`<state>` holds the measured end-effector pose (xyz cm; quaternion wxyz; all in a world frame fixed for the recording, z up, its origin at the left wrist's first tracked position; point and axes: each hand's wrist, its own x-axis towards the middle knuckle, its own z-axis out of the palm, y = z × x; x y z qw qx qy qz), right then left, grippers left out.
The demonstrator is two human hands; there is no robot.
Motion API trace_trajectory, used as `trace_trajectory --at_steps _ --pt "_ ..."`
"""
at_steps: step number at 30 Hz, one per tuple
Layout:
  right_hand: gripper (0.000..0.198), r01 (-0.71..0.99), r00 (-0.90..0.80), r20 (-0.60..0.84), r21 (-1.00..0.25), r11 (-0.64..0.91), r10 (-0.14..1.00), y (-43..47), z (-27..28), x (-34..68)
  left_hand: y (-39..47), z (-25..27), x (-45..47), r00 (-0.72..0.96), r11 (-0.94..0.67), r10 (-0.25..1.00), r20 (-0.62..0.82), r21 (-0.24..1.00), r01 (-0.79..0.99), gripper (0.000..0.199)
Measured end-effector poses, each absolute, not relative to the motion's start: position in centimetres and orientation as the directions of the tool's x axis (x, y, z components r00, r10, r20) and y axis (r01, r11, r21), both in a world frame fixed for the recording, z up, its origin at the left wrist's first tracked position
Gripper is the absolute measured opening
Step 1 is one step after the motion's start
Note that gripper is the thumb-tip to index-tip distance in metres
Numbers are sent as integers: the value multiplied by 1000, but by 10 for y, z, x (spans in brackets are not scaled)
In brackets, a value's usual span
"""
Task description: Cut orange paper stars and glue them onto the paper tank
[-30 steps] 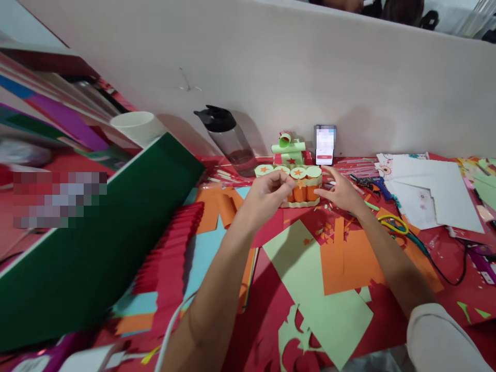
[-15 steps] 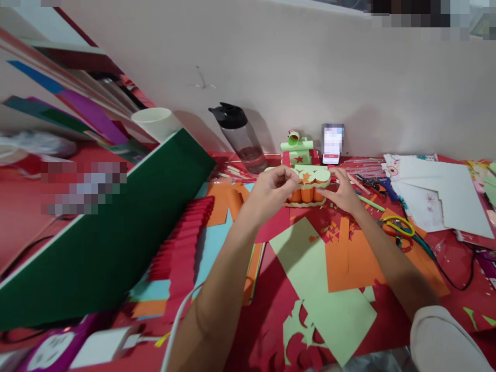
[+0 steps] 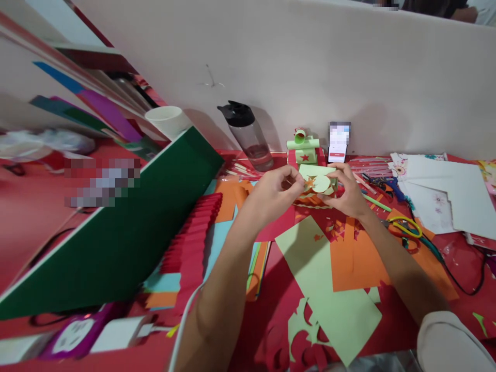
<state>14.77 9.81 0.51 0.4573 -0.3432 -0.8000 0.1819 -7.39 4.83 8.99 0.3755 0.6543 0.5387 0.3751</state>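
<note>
A small paper model [image 3: 318, 170] of light green and orange paper stands at the back of the red table. Its near side bears an orange paper star [image 3: 310, 183] and a round light green piece [image 3: 321, 184]. My left hand [image 3: 277, 194] is pinched closed at the star's left edge; what lies between the fingertips is hidden. My right hand [image 3: 347, 192] grips the model's right end between thumb and fingers. Just behind it sits another green and red paper model [image 3: 305, 156] with a rolled tube on top.
A tilted green board [image 3: 127, 227] stands at left, near a water bottle [image 3: 251, 137]. A phone [image 3: 338, 147] leans on the wall. Light green sheets [image 3: 310, 258], orange paper [image 3: 358, 268] and scraps lie in front. Yellow-handled scissors [image 3: 405, 225] are at right; a white cable passes my left arm.
The model has tipped in my hands, so its round green piece now shows more fully and its orange ribs less. My right hand has shifted slightly left around its end. The view has moved slightly.
</note>
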Motion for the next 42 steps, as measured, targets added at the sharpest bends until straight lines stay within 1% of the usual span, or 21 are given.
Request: trace_trajectory --at_steps 4,9,15,21,25,29,35,42 --pt "38 477 -370 670 -458 750 644 90 20 146 42 98 -79 93 -122 992 84 806 579 17" --pt "36 605 -419 702 -258 754 576 77 36 143 29 114 -81 -1 -75 993 118 642 763 13" --pt "29 676 -470 698 -108 729 540 70 41 140 21 123 -81 -70 -5 991 115 550 835 14" --pt "28 688 -523 691 -4 725 500 68 39 137 23 123 -79 -50 30 998 27 493 870 16" --pt "28 696 -537 664 1 718 520 66 39 134 24 123 -79 -31 41 999 -28 514 857 15" --pt "27 703 -539 644 -13 711 544 65 39 134 27 118 -80 39 14 996 -74 598 802 12" --pt "26 702 -551 628 -6 712 549 65 40 133 34 108 -83 118 -28 990 -77 712 702 14" --pt "27 686 -562 630 -7 728 536 65 40 133 34 108 -78 160 -42 984 -81 762 646 13"
